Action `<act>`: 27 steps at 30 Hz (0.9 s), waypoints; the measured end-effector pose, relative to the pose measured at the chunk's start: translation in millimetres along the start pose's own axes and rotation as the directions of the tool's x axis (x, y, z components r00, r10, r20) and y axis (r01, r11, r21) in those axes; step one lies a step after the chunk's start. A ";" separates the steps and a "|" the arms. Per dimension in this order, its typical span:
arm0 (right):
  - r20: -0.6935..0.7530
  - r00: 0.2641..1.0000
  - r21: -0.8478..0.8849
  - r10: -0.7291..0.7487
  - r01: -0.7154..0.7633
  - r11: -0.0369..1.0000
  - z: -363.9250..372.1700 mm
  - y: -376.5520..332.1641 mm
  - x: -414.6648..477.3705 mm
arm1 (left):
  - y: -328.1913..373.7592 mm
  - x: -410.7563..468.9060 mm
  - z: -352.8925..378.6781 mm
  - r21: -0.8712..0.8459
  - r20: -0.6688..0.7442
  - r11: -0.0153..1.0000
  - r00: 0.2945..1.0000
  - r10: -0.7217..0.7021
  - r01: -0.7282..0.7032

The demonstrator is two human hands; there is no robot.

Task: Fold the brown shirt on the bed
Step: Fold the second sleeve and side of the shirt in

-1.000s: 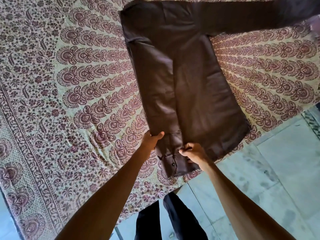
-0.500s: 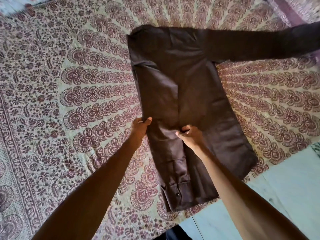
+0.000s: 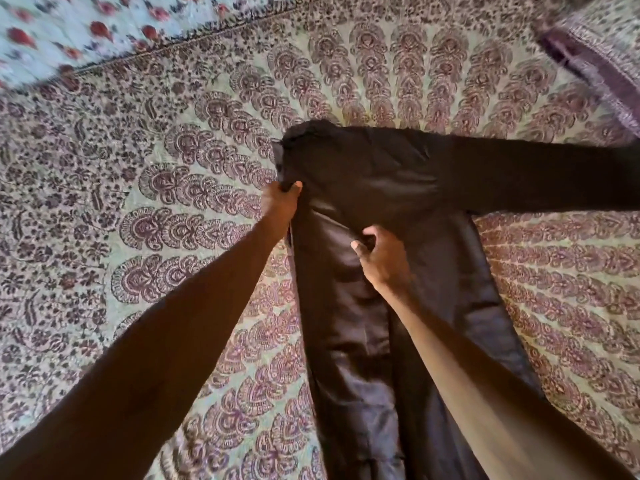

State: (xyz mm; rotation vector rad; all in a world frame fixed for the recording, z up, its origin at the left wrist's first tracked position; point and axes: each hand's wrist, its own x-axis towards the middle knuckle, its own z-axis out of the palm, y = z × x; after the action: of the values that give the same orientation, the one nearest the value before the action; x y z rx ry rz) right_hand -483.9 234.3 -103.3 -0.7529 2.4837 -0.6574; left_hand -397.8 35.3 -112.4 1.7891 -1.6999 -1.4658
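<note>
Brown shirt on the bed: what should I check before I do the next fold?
1. The left hand grips the left edge of the brown shirt: ok.
2. The right hand pinches the cloth near the middle: ok.
3. Left side folded in: ok, with some wrinkles.
4. The outstretched sleeve folded in: not ok, it lies sideways across the bedspread.
5. Bottom hem straight: cannot tell, it runs out of view.

shirt [image 3: 346, 341] on bed [image 3: 173, 202] | sleeve [image 3: 536, 181] out right | left hand [image 3: 278, 202] at shirt's left edge | right hand [image 3: 381, 261] on its middle
</note>
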 end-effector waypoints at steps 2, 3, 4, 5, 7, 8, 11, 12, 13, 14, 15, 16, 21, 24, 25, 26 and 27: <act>0.020 0.999 -0.037 -0.049 0.050 0.998 2.0 -4.8 8.3 | 10.2 14.7 -2.1 0.026 -0.013 0.999 1.000 0.019 -0.018; 0.023 0.997 -0.049 -0.075 0.076 0.996 3.3 -6.8 13.2 | 15.1 19.9 -3.5 0.033 -0.022 0.999 1.000 0.021 -0.021; 0.027 0.995 -0.051 -0.094 0.095 0.994 5.0 -8.4 18.4 | 19.2 25.6 -4.4 0.052 -0.036 0.998 0.999 0.031 -0.029; 0.030 0.994 -0.048 -0.106 0.107 0.993 6.9 -9.7 23.4 | 23.7 30.4 -5.2 0.082 -0.061 0.996 0.997 0.036 -0.031; 0.011 0.993 -0.040 -0.116 0.116 0.992 9.9 -12.6 31.6 | 30.1 40.6 -6.5 0.115 -0.116 0.993 0.992 0.042 -0.028; -0.010 0.994 -0.035 -0.112 0.112 0.993 10.2 -14.0 35.0 | 34.1 45.4 -7.5 0.089 -0.129 0.996 0.991 0.039 -0.027; -0.063 0.993 -0.019 -0.100 0.099 0.995 9.4 -16.5 43.0 | 40.5 58.0 -13.8 0.100 -0.106 0.981 0.978 0.177 -0.167; -0.061 0.992 -0.021 -0.109 0.108 0.994 9.3 -16.0 44.1 | 40.9 61.7 -17.3 0.172 -0.051 0.954 0.965 0.256 -0.244; -0.048 0.991 -0.023 -0.128 0.127 0.992 9.9 -15.7 45.6 | 42.5 64.9 -21.3 0.256 0.021 0.915 0.949 0.316 -0.310; -0.028 0.987 -0.021 -0.155 0.155 0.988 11.0 -15.1 47.3 | 43.7 69.1 -24.0 0.324 0.088 0.872 0.929 0.359 -0.367; -0.005 0.983 -0.022 -0.185 0.185 0.982 12.5 -14.7 48.4 | 43.6 74.5 -24.9 0.370 0.125 0.840 0.917 0.379 -0.397; 0.016 0.977 -0.025 -0.213 0.213 0.977 13.9 -14.6 49.4 | 42.3 81.4 -25.1 0.393 0.131 0.827 0.914 0.383 -0.402; 0.010 0.946 0.055 -0.323 0.322 0.945 18.9 -19.5 53.1 | 43.8 96.9 -21.7 0.391 0.011 0.892 0.970 0.243 -0.228; 0.015 0.916 0.033 -0.402 0.401 0.915 21.6 -20.4 57.0 | 42.6 104.1 -25.2 0.411 0.054 0.881 0.971 0.231 -0.233; 0.026 0.912 0.011 -0.410 0.410 0.912 22.3 -20.2 58.8 | 41.5 105.6 -28.2 0.435 0.110 0.859 0.963 0.247 -0.269; 0.031 0.914 -0.004 -0.404 0.404 0.915 22.9 -19.9 61.0 | 41.1 105.9 -33.0 0.440 0.176 0.837 0.946 0.273 -0.324; 0.028 0.924 -0.011 -0.381 0.381 0.924 23.2 -20.2 63.0 | 40.9 106.7 -38.2 0.435 0.245 0.808 0.916 0.318 -0.397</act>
State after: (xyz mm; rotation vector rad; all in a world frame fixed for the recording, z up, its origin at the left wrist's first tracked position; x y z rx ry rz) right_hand -510.4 174.3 -128.1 -1.2620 2.3383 -0.7547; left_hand -413.3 -84.2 -113.9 1.4443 -2.4981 -1.1109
